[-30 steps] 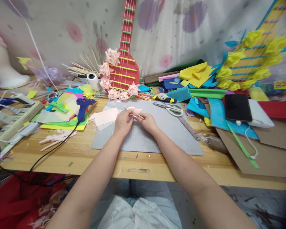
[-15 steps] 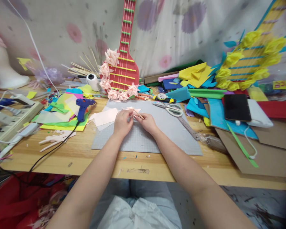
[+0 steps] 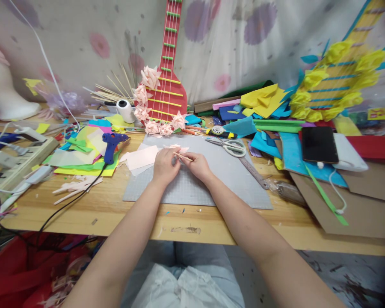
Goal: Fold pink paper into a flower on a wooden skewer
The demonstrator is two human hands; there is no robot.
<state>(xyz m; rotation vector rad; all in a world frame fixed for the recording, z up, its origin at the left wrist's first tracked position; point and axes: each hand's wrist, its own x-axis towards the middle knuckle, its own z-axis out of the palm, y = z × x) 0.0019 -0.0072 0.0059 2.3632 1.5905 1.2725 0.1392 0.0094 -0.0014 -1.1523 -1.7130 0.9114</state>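
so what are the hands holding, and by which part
A thin wooden stick, left hand pinching one end, right hand the other, beside pale pink paper.

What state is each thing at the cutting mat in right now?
left hand, fingers pinching the pink paper piece
right hand, fingers pinching the wooden stick
wooden stick, nearly level, between both hands
scissors, lying flat on the cutting mat
glue gun, propped upright, corded
phone, screen dark, face up

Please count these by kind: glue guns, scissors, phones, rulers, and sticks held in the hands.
Blue plastic glue gun: 1
White-handled metal scissors: 1
Black flat phone: 1
Grey metal ruler: 1
Thin wooden stick between left hand and right hand: 1
Total: 5
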